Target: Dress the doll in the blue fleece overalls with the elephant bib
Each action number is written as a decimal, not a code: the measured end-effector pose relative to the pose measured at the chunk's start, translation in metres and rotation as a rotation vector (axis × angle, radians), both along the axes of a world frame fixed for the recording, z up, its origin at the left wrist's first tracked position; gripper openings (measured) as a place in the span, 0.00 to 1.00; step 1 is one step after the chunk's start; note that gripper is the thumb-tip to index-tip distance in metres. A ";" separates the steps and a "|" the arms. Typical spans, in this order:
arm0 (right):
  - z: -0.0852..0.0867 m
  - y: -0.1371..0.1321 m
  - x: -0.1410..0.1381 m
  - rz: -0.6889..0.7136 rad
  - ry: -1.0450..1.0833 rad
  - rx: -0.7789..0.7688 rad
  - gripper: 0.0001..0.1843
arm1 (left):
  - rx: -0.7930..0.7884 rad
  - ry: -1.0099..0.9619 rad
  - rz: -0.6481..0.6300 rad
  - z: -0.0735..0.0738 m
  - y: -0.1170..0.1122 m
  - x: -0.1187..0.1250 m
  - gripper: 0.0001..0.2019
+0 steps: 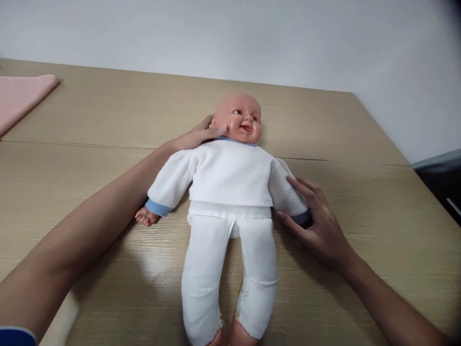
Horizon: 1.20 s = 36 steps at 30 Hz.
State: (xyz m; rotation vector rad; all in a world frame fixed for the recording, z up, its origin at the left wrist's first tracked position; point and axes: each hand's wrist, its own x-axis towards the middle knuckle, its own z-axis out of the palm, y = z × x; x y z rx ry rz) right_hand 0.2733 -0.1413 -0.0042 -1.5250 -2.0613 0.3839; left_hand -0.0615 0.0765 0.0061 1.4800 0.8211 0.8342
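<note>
A baby doll (230,178) lies face up on the table, its head toward the far side. It wears a white fleece top with blue neckline and cuffs, and white cloth covers its body and legs. My left hand (201,133) holds the doll's head from the side, thumb at the cheek, the other fingers mostly hidden behind the head and neck. Around the doll's arm on the right side of the view curls my right hand (317,221), thumb and fingers on either side of the sleeve near the dark blue cuff. The doll's feet are cut off by the lower picture edge.
The wooden table (118,105) has a seam running across it and ends at a pale wall (230,38). A folded pink cloth (25,98) lies at the far left. Something dark (442,178) stands beyond the table's right edge.
</note>
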 end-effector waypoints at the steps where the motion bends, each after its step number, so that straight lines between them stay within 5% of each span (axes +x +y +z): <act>1: -0.001 0.000 0.000 -0.002 0.000 0.001 0.41 | 0.002 0.035 0.006 0.000 0.001 -0.002 0.54; 12: -0.004 -0.002 -0.003 -0.016 0.005 0.026 0.40 | -0.011 0.107 0.017 -0.004 0.005 -0.005 0.60; 29: -0.010 -0.008 -0.007 -0.097 0.006 0.072 0.39 | -0.028 0.079 0.080 -0.004 0.005 -0.018 0.48; 36: -0.009 -0.004 -0.006 -0.103 0.016 0.087 0.37 | -0.054 0.190 0.137 0.008 0.003 -0.018 0.41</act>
